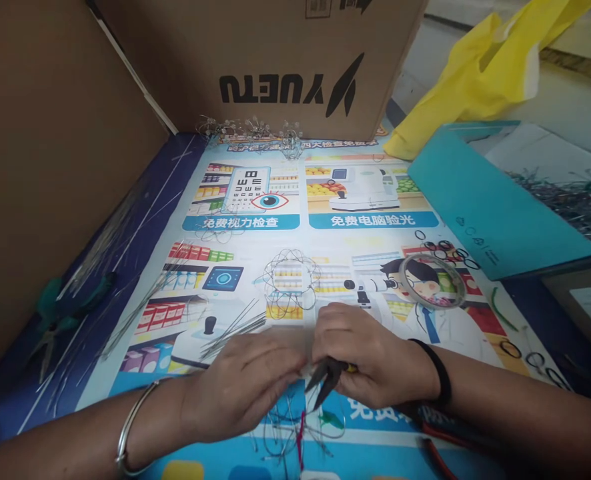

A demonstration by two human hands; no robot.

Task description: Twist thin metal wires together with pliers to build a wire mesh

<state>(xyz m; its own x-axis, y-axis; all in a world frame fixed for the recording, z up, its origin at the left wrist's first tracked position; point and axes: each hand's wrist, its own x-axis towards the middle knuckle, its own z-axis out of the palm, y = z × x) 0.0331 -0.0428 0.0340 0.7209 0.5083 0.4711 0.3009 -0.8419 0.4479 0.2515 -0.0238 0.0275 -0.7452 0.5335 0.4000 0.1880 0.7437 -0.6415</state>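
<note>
My right hand point(370, 357) is closed round small black snips point(325, 381), whose blades point down and left. My left hand point(243, 390) meets it at the middle, fingers pinched on thin wire that I can barely make out. Both hands hover over a printed poster point(255, 220) covering the table. Just beyond the hands lies a round cage of bent wire point(289, 279). A loose tangle of wire point(295, 427) with a red strand lies under the hands. A silver bangle is on my left wrist, a black band on my right.
Straight wire lengths point(233, 330) lie left of the hands, more along the left edge by green-handled pliers point(58, 320). A tape roll point(433, 280) and small black rings point(448, 252) sit right. A cardboard box point(285, 60), teal folder point(490, 207), yellow bag point(480, 73) stand behind.
</note>
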